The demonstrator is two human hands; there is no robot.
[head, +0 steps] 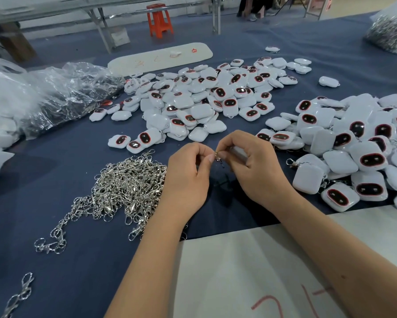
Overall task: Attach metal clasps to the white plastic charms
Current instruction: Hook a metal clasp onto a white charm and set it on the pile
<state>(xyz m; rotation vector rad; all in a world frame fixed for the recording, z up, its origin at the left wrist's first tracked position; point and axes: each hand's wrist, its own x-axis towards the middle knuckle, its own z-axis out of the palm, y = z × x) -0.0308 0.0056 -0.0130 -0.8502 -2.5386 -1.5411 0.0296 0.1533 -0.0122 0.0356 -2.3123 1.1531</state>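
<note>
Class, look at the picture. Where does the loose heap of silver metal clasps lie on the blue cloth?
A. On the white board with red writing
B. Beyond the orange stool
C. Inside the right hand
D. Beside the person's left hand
D: the loose heap of silver metal clasps lies on the blue cloth right beside the left hand.

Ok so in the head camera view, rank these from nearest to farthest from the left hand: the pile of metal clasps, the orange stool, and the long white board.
Measured from the left hand:
1. Pile of metal clasps: right beside the hand, on its left, touching the wrist area.
2. Long white board: far side of the table, beyond the middle heap of charms.
3. Orange stool: on the floor past the table.
</note>
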